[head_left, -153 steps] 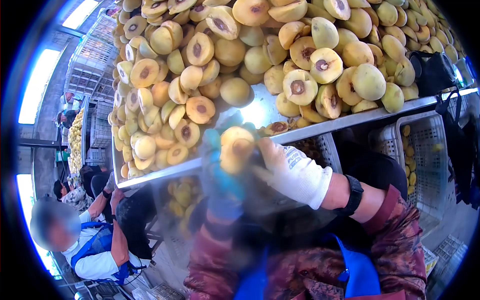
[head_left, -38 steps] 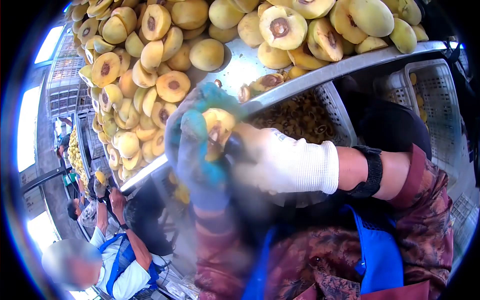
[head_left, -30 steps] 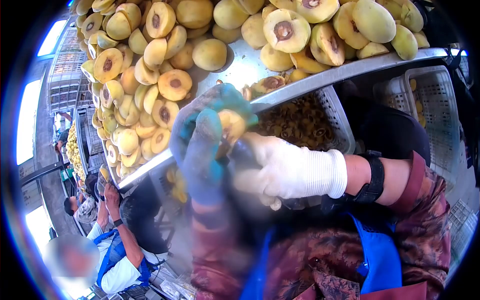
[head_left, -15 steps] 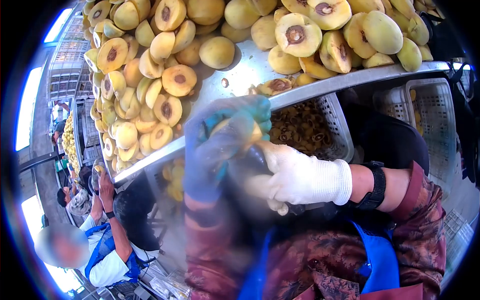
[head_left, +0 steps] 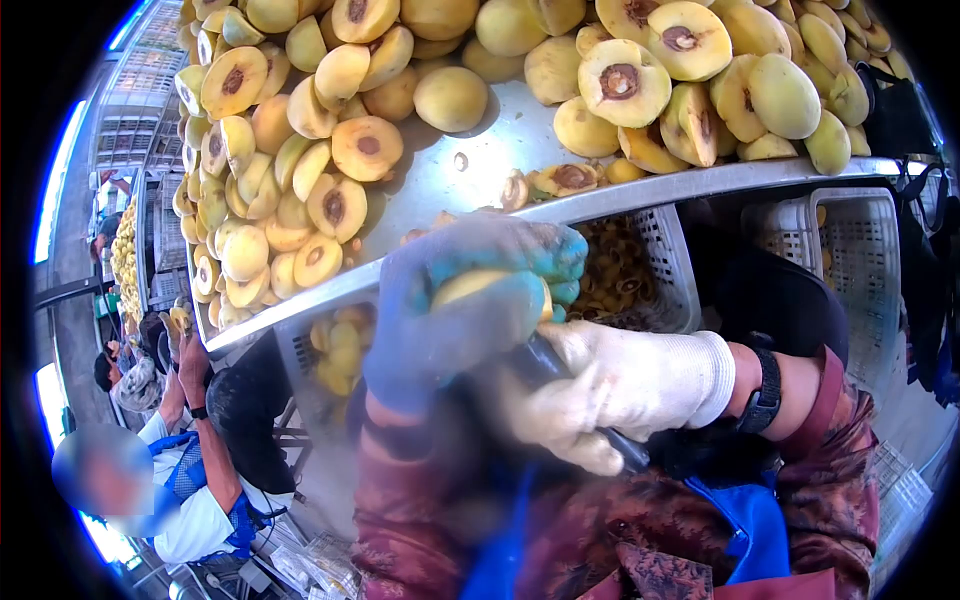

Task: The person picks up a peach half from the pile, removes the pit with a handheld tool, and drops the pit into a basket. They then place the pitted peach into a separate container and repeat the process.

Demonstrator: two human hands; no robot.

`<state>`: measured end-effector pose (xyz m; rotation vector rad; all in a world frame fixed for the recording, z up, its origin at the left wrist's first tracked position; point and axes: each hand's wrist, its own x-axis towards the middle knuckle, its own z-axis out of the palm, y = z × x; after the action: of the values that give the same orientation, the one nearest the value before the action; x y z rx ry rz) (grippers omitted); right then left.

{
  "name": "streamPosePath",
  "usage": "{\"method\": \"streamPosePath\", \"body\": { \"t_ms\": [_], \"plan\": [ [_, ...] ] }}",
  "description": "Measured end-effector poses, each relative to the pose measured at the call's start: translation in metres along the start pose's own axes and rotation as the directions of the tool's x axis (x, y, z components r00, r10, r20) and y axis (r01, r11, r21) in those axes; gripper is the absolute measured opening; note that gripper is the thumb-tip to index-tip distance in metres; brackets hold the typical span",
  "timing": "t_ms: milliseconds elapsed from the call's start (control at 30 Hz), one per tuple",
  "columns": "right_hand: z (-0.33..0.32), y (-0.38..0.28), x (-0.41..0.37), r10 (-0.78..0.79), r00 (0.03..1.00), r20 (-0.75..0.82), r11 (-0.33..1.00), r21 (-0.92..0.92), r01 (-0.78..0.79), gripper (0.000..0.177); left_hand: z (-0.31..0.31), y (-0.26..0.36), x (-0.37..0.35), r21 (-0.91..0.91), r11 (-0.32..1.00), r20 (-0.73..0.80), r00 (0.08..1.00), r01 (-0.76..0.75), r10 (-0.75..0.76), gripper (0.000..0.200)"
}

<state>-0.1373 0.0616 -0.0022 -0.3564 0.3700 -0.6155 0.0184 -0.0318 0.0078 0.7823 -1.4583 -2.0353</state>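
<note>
My left hand point(head_left: 440, 310), in a blue and teal glove and blurred by motion, wraps round a yellow peach half point(head_left: 470, 288). My right hand point(head_left: 625, 380), in a white knit glove, grips a tool with a dark handle point(head_left: 628, 452); the handle's lower end shows below my fingers. The tool's other end meets the peach half and is hidden by my left hand. Both hands are together just below the metal rim point(head_left: 590, 203) of the table. Beyond the rim lie heaped halved peaches point(head_left: 367, 147), many cut side up with brown pits.
Beneath the table edge stands a white plastic crate point(head_left: 682, 262) with brown pits point(head_left: 612, 268) in it. Another crate under the left side holds yellow peach pieces point(head_left: 340, 350). Grey crates point(head_left: 865, 235) stand at the right. At left sits a co-worker point(head_left: 190, 490) with hands near the table corner.
My hands have shifted slightly down and right from the rim. My right hand has turned, so more of the dark handle shows. The view has moved a little.
</note>
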Motion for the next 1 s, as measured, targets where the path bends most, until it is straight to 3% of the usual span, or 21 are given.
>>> {"method": "streamPosePath", "body": {
  "t_ms": [133, 233, 367, 433, 467, 500, 567, 700, 733, 800, 833, 867, 900, 933, 1000],
  "plan": [
    [0.010, -0.010, -0.007, 0.027, 0.988, 0.150, 0.988, 0.144, -0.049, 0.028, 0.009, -0.008, -0.005, -0.127, 0.984, -0.046, 0.992, -0.126, 0.121, 0.048],
    [0.018, -0.012, -0.008, -0.028, 0.990, 0.135, 0.986, 0.165, 0.005, 0.028, 0.006, -0.009, -0.001, -0.087, 0.976, -0.050, 0.980, -0.198, 0.194, 0.060],
    [0.015, -0.017, 0.002, -0.077, 0.997, -0.032, 0.978, -0.199, 0.069, 0.019, 0.008, -0.008, 0.005, -0.004, 0.966, -0.139, 0.957, -0.259, 0.256, 0.066],
    [0.024, -0.024, 0.002, -0.125, 0.963, -0.238, 0.893, -0.449, 0.005, 0.022, 0.009, -0.009, 0.006, 0.030, 0.951, -0.191, 0.933, -0.306, 0.306, 0.065],
    [0.027, -0.027, 0.002, -0.167, 0.928, -0.332, 0.831, -0.554, -0.048, 0.026, 0.004, -0.009, 0.004, 0.073, 0.952, -0.160, 0.939, -0.296, 0.304, 0.061],
    [0.021, -0.020, 0.005, -0.355, 0.886, -0.300, 0.655, -0.755, 0.007, 0.030, 0.004, -0.007, 0.003, 0.087, 0.956, -0.170, 0.941, -0.281, 0.292, 0.060],
    [0.007, -0.002, 0.014, -0.654, 0.752, -0.089, 0.168, -0.985, 0.029, 0.038, 0.005, -0.002, 0.001, 0.114, 0.961, -0.192, 0.943, -0.252, 0.270, 0.057],
    [0.006, -0.008, 0.012, -0.737, 0.676, -0.001, -0.063, -0.996, -0.070, 0.024, 0.010, 0.016, -0.006, 0.116, 0.979, -0.242, 0.951, -0.170, 0.194, 0.026],
    [0.010, -0.009, 0.009, -0.745, 0.666, 0.027, -0.136, -0.984, -0.111, 0.015, 0.014, 0.030, -0.015, 0.137, 0.990, -0.325, 0.945, 0.022, 0.024, 0.029],
    [0.002, -0.004, 0.007, -0.696, 0.711, 0.099, -0.366, -0.901, -0.233, 0.013, -0.002, 0.034, -0.037, 0.359, 0.933, -0.421, 0.897, 0.027, 0.136, 0.033],
    [-0.006, -0.001, 0.007, -0.669, 0.732, 0.125, -0.470, -0.835, -0.287, 0.014, -0.016, 0.035, -0.049, 0.463, 0.885, -0.455, 0.869, 0.044, 0.196, 0.035],
    [-0.018, 0.003, 0.009, -0.615, 0.775, 0.147, -0.541, -0.793, -0.279, 0.007, -0.041, 0.039, -0.064, 0.747, 0.655, -0.374, 0.886, 0.113, 0.274, 0.039],
    [-0.040, 0.015, 0.013, -0.566, 0.820, 0.087, -0.567, -0.763, -0.311, 0.008, -0.067, 0.043, -0.077, 0.929, 0.335, -0.270, 0.910, 0.159, 0.315, 0.044],
    [-0.057, 0.023, 0.023, -0.388, 0.882, -0.266, -0.573, -0.681, -0.457, 0.011, -0.081, 0.047, -0.086, 0.950, 0.103, -0.311, 0.892, 0.294, 0.327, 0.048],
    [-0.077, 0.036, 0.019, -0.328, 0.901, -0.286, -0.668, -0.604, -0.434, 0.015, -0.109, 0.053, -0.098, 0.838, -0.310, -0.330, 0.870, 0.449, 0.366, 0.058]
  ]
}}
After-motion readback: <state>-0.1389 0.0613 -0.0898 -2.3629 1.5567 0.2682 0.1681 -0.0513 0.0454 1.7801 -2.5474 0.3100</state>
